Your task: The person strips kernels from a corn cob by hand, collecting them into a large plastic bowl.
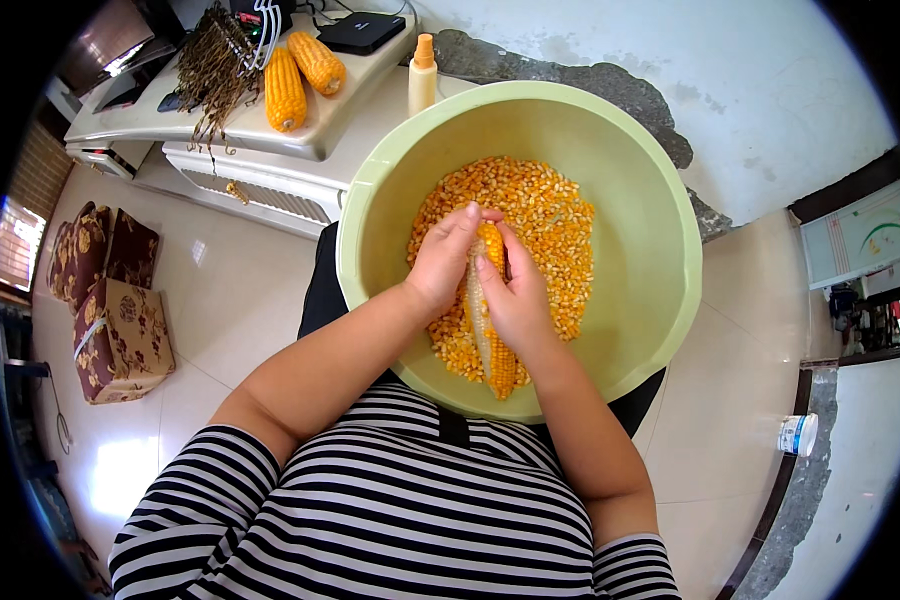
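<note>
Both my hands hold one ear of dried corn (pixel 501 360) over a large pale green plastic basin (pixel 630 225). Bare cob shows along the ear's left part, while yellow kernels remain along its right side. My left hand (pixel 448 259) grips the upper left of the ear, thumb up near its top end. On the right side, my right hand (pixel 517 296) wraps the ear with its thumb against the cob. Loose corn kernels (pixel 555 225) cover the middle of the basin's bottom. The basin rests on my lap.
Two whole ears of corn (pixel 285 90) (pixel 316 63) lie on a white cabinet (pixel 330 127) at upper left, beside dried plant stalks (pixel 214 67) and a black box (pixel 361 32). A bottle with an orange cap (pixel 422 79) stands behind the basin. Patterned cushioned stools (pixel 124 337) are left.
</note>
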`<action>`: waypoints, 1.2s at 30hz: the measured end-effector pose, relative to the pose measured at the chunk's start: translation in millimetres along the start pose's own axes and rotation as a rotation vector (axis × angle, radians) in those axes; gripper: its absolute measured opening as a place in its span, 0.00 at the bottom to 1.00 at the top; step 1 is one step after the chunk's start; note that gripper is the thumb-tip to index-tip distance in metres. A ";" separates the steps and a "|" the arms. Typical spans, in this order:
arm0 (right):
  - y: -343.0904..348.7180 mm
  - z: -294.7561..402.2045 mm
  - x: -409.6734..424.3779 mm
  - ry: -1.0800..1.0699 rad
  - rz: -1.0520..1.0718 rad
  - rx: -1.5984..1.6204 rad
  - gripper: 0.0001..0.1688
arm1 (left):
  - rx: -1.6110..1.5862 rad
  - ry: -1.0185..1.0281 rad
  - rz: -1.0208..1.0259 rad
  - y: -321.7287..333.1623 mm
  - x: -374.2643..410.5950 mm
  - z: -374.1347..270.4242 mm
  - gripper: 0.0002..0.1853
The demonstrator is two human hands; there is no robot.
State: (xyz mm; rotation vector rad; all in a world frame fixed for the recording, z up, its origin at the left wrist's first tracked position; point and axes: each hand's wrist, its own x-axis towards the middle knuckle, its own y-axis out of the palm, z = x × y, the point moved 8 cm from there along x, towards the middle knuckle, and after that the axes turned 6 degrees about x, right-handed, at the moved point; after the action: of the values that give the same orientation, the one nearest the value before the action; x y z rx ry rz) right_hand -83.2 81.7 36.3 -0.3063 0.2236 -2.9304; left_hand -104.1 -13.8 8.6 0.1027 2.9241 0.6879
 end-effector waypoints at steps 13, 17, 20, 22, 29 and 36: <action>2.9 1.3 -9.4 -0.106 0.087 0.094 0.36 | 0.307 0.231 0.015 1.2 1.7 -4.5 0.17; 4.0 5.4 -11.6 -0.116 0.067 0.085 0.36 | 0.158 0.187 0.053 -1.5 5.0 5.8 0.17; 4.1 6.5 -14.1 -0.169 0.059 -0.100 0.36 | 0.164 0.102 -0.023 6.4 -3.2 1.3 0.16; 5.1 4.5 -14.5 -0.156 0.058 -0.094 0.36 | 0.254 0.108 -0.033 4.8 -3.5 -0.9 0.16; 5.4 2.7 -15.5 -0.087 0.049 -0.010 0.36 | 0.391 0.230 -0.036 -0.8 -4.9 -11.0 0.17; 10.7 16.8 -19.6 -0.160 0.032 -0.275 0.37 | 0.256 0.032 -0.080 -3.1 -2.1 0.2 0.15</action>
State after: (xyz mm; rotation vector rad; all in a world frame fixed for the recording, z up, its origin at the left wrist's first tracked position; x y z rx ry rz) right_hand -58.9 73.1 47.1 -0.5681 0.6018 -2.8230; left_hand -102.1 -16.7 7.3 0.0000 3.0135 0.3043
